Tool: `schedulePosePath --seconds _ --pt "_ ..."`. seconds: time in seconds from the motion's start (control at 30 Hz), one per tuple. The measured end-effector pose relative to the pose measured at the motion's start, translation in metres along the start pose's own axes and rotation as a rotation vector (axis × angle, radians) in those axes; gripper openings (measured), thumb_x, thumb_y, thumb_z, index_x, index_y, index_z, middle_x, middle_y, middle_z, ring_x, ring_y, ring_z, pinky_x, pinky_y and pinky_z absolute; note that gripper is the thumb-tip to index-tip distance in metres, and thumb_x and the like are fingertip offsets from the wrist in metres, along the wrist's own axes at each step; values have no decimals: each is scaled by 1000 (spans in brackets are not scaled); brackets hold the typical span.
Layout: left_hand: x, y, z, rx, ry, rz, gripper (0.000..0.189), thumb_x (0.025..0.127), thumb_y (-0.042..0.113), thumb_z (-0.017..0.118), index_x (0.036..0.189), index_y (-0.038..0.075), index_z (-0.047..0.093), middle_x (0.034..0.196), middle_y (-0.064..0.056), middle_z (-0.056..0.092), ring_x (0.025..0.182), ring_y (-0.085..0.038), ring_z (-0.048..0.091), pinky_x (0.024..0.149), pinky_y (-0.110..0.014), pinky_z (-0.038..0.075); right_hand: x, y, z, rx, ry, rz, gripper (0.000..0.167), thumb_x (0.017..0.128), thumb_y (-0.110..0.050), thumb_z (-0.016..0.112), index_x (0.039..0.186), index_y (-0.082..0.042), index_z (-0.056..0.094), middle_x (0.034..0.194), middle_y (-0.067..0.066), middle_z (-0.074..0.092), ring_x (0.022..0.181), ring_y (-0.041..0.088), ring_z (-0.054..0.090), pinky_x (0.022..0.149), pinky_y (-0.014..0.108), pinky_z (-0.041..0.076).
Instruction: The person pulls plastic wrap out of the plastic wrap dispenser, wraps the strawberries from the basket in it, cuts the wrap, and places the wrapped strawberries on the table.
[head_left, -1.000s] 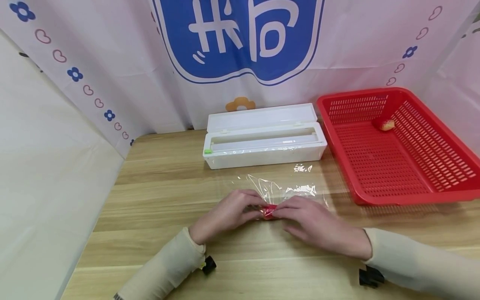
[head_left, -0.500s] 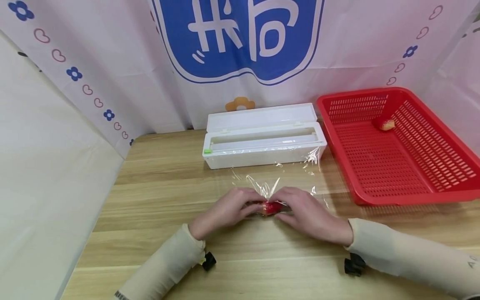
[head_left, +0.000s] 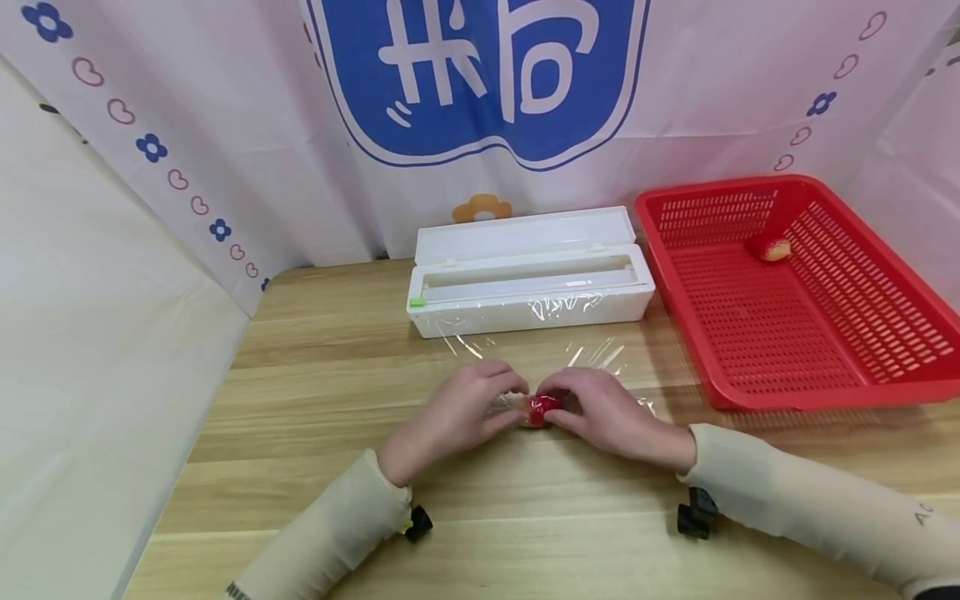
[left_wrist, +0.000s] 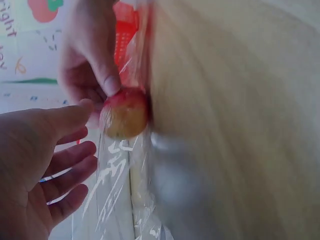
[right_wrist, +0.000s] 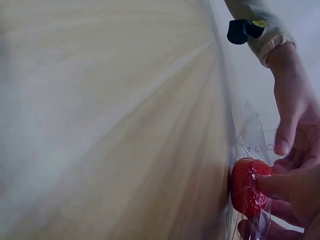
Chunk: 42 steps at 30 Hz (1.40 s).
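Note:
A small red-and-yellow fruit [head_left: 538,410], apple-like, lies on the wooden table with clear cling film [head_left: 600,357] around it. My right hand [head_left: 611,414] holds it, the thumb pressed on its red side in the right wrist view, fingers behind the film. Just to the left, my left hand [head_left: 468,408] has its fingers loosely bent; in the left wrist view a narrow gap separates its thumb and fingers from the yellow side [left_wrist: 125,120] of the fruit. The film runs back from the fruit to a white film dispenser box [head_left: 532,315], whose lid is up.
A red plastic basket [head_left: 690,350] stands at the right, with another red-and-yellow fruit [head_left: 772,247] in its far corner. A printed cloth [head_left: 225,125] hangs behind the table. The dispenser sits at the back, beside the basket.
My right hand has shifted left and closer to the fruit, gripping it from the right. The fruit has turned a little, and the left fingers have come off it. Creases in the film have moved.

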<state>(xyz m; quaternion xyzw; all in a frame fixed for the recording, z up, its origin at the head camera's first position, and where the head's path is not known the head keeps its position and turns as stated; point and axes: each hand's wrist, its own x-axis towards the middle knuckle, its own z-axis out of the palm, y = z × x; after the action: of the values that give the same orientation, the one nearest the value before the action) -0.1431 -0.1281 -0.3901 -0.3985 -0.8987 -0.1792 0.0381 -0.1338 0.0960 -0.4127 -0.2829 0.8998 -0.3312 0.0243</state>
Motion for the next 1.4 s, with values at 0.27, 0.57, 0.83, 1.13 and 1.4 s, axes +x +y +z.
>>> schedulePosePath --seconds 0.27,0.57,0.83,1.13,1.4 --pt "3 5 8 90 -14 45 33 79 30 83 107 16 72 101 5 69 91 -9 63 82 -24 56 3 4 -1 12 1 30 27 87 -21 75 113 -18 72 104 -5 69 98 14 63 89 38 53" --pt "5 3 13 40 -63 -63 39 79 29 84 112 16 69 105 5 66 92 -8 62 79 -24 55 5 2 -4 41 -8 59 32 91 -23 71 121 -13 63 105 -1 75 100 17 70 92 42 56" --pt "7 1 15 -3 -92 -111 39 82 26 82 115 12 67 109 2 66 96 -10 64 86 -26 56 2 -2 -7 -67 26 -3 33 89 -21 74 118 -11 65 113 5 73 105 21 69 92 43 56" --pt "11 -3 15 6 -103 -115 39 84 25 79 117 10 68 107 0 68 95 -11 64 85 -27 57 3 -4 -6 -177 125 -60 41 79 -19 83 115 -13 66 118 4 69 115 24 61 102 45 50" --pt "11 -9 15 -26 -115 -150 38 90 29 72 123 11 65 112 -1 70 103 -15 65 93 -31 55 8 0 4 -171 102 -14 54 76 -14 84 125 -8 61 121 8 69 114 28 64 102 48 50"
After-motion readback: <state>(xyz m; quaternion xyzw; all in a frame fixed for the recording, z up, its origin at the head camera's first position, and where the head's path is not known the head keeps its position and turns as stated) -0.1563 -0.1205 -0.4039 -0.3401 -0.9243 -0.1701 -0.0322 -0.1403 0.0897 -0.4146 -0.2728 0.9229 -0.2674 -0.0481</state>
